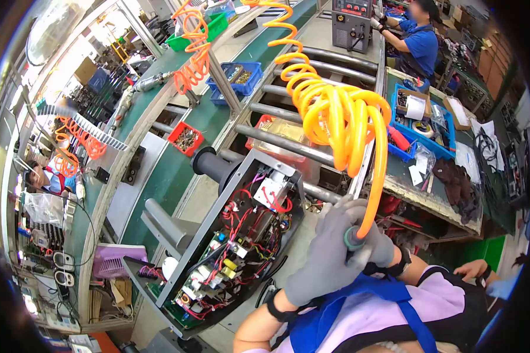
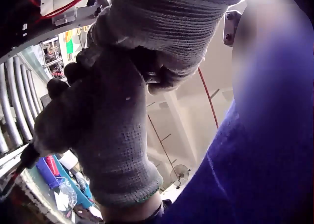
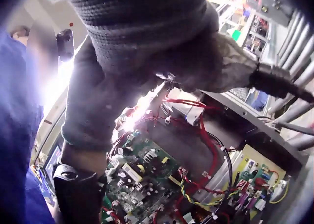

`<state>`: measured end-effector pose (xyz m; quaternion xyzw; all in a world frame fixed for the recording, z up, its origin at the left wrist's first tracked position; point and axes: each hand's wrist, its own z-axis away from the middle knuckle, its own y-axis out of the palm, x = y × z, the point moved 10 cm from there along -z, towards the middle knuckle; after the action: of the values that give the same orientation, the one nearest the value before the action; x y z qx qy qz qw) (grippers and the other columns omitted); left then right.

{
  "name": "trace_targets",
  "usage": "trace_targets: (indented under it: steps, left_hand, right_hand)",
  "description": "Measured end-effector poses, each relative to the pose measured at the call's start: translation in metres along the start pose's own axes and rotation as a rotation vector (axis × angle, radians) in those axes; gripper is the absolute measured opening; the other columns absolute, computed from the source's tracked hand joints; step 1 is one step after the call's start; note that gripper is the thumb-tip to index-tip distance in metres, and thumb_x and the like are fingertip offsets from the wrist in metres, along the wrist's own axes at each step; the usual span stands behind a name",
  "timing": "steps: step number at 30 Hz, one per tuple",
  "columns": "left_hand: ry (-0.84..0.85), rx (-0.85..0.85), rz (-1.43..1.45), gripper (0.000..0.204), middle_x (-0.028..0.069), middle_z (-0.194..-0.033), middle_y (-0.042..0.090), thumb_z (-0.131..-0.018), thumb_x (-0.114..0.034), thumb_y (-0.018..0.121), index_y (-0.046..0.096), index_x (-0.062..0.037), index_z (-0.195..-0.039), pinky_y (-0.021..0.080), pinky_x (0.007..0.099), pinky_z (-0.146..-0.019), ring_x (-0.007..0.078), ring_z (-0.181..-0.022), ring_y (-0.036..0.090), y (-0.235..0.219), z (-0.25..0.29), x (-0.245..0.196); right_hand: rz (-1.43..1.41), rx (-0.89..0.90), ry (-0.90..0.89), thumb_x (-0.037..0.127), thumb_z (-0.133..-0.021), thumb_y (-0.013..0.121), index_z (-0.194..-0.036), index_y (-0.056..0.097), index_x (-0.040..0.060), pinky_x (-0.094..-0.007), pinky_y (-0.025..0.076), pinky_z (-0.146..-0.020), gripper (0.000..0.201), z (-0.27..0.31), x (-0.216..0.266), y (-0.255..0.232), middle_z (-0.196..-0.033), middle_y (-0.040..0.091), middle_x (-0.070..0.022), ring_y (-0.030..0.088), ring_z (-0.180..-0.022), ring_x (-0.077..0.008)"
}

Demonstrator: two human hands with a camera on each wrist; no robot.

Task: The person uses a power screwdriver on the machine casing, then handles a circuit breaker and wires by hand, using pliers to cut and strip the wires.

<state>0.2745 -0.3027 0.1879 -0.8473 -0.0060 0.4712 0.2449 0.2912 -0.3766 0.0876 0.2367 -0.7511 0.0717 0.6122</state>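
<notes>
In front of the torso, two grey-gloved hands meet. My right hand (image 1: 384,248) grips an air tool whose dark tail end (image 3: 269,84) sticks out of the glove. An orange coiled hose (image 1: 378,188) runs into its dark green connector (image 1: 353,237); the gloves hide the tool's body. Pressed close against it, my left hand (image 1: 323,259) has curled fingers (image 2: 169,79) that pinch a small shiny metal piece (image 2: 153,78); its kind cannot be told. Left of the hands stands an opened machine housing (image 1: 229,247) with circuit boards (image 3: 142,170) and red wires.
Metal rollers (image 1: 288,142) run beyond the housing. A red bin of screws (image 1: 185,139) and a blue bin (image 1: 237,79) sit along the green conveyor. At right, a workbench (image 1: 406,191) carries blue trays (image 1: 425,140). A person in blue (image 1: 419,44) works by another machine (image 1: 350,29).
</notes>
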Motion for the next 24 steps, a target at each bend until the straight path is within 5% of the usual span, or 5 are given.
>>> trace_targets:
  steps: [3,7,10,13,24]
  left_hand:
    - [0.017,-0.011,0.03,0.067,0.0243,-0.136,0.046,-0.074,-0.018,0.08,0.047,0.0011,-0.128,0.035,0.0457,-0.108,0.0383,-0.129,0.045,-0.028,-0.013,-0.014]
    - [-0.446,-0.726,-0.129,0.052,0.0189,-0.121,0.058,-0.075,-0.011,0.077,0.054,0.0043,-0.118,0.046,0.0365,-0.096,0.0276,-0.11,0.058,-0.08,0.066,0.047]
    - [-0.786,-0.833,-0.018,0.053,0.0122,-0.115,0.06,-0.081,-0.005,0.069,0.049,0.0042,-0.129,0.047,0.0306,-0.089,0.0172,-0.099,0.058,-0.074,0.089,0.086]
    - [-0.838,-0.839,0.066,0.064,0.0107,-0.122,0.056,-0.083,-0.005,0.067,0.038,0.0036,-0.14,0.046,0.0281,-0.089,0.0157,-0.102,0.057,-0.058,0.076,0.107]
    - [-0.904,-1.057,0.214,0.062,0.0134,-0.131,0.051,-0.096,-0.039,0.053,0.034,-0.005,-0.145,0.049,0.0429,-0.097,0.0251,-0.118,0.056,-0.056,0.065,0.13]
  right_hand:
    - [0.088,0.152,-0.065,0.016,-0.073,0.078,-0.114,0.058,0.0021,-0.0318,0.049,-0.083,0.047,-0.035,0.035,-0.013,-0.102,0.062,-0.0076,0.06,-0.093,-0.0153]
    - [-0.519,-0.209,-0.07,0.022,-0.073,0.067,-0.102,0.055,0.0041,-0.0319,0.048,-0.038,0.036,-0.103,0.066,-0.094,-0.076,0.06,-0.0134,0.055,-0.046,-0.0197]
    - [-0.755,-0.581,-0.202,0.019,-0.079,0.058,-0.109,0.055,0.0053,-0.0326,0.057,-0.061,0.033,-0.138,0.06,-0.159,-0.088,0.06,-0.0099,0.062,-0.072,-0.0205]
    - [-0.926,-0.543,-0.253,0.02,-0.083,0.06,-0.116,0.054,0.007,-0.0276,0.054,-0.069,0.036,-0.171,0.031,-0.178,-0.1,0.056,-0.0067,0.057,-0.089,-0.0175]
    - [-1.115,-0.497,0.159,0.015,-0.082,0.055,-0.111,0.054,0.0102,-0.0314,0.053,-0.065,0.03,-0.227,-0.073,-0.133,-0.092,0.057,-0.0059,0.057,-0.082,-0.0178]
